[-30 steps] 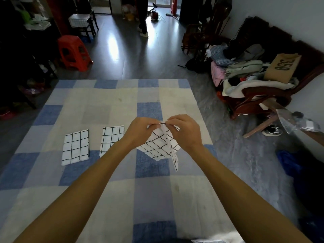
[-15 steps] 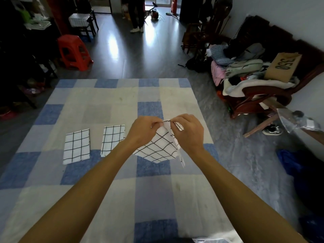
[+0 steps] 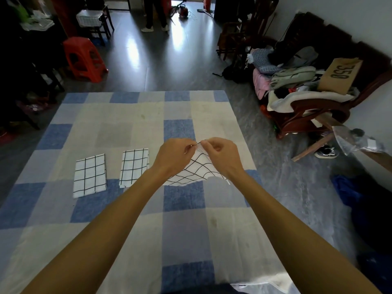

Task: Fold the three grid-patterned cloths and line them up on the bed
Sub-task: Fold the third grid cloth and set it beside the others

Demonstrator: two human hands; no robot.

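Hands (image 3: 199, 154) pinch 3rd cloth (image 3: 194, 174); 2 folded cloths (image 3: 111, 171) left.

We see two bare forearms reaching forward from the bottom corners and converging toward the middle. Our left hand (image 3: 175, 154) is turned knuckles up, wrist slightly bent, its thumb and forefinger closed in a pinch. Our right hand (image 3: 220, 154) mirrors it just beside, fingers curled under, thumb and forefinger also pinched shut. The two pinches nearly meet, fingertips (image 3: 204, 142) almost touching between the hands.
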